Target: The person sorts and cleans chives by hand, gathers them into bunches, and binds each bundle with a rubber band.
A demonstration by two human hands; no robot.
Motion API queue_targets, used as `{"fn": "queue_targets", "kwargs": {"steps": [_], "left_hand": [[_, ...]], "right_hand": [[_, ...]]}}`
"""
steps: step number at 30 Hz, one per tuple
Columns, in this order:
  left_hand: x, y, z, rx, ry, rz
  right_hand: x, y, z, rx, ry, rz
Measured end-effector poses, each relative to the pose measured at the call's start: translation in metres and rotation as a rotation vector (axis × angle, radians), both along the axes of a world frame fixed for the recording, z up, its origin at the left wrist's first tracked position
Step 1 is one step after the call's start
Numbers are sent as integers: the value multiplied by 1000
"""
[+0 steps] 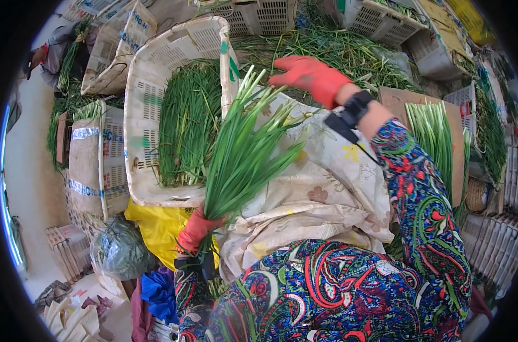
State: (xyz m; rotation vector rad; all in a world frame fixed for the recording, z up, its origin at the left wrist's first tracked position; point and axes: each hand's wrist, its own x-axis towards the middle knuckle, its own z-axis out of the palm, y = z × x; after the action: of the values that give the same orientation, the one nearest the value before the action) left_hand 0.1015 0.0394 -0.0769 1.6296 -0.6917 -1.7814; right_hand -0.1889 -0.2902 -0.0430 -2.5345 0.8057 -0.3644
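Note:
A bunch of green garlic chives or similar leafy stalks point(246, 158) is gripped near its leafy ends by my left hand point(198, 231), in a red glove, with the pale stem ends fanned upward. My right hand point(312, 79), also red-gloved, is held with fingers apart just right of the stem tips, holding nothing. A floral cloth point(327, 184) covers my lap under the bunch. To the left, a white plastic crate point(173, 200) holds more green stalks point(188, 124). On the right, trimmed stalks point(432, 141) lie on a brown board point(396, 100).
Loose green stalks point(353, 51) litter the floor ahead. Several crates point(259, 17) stand around the far side. At the left are a yellow plastic bag point(156, 226), a clear bag of greens point(122, 248) and a wrapped crate point(85, 166). Another person point(62, 51) holds greens at the upper left.

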Motion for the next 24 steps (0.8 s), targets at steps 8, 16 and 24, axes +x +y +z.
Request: {"fn": "queue_targets", "kwargs": {"steps": [8,16,24], "left_hand": [[-2,-6,3,-76,-62,-55],[-12,-18,11,-30,-22,-41],[3,20,-18,8,41,39]], "right_hand": [[90,12,-32,340,356,107],[78,-6,-82,-203,225,-99],[-33,-102,11,-183,135,-419]]}}
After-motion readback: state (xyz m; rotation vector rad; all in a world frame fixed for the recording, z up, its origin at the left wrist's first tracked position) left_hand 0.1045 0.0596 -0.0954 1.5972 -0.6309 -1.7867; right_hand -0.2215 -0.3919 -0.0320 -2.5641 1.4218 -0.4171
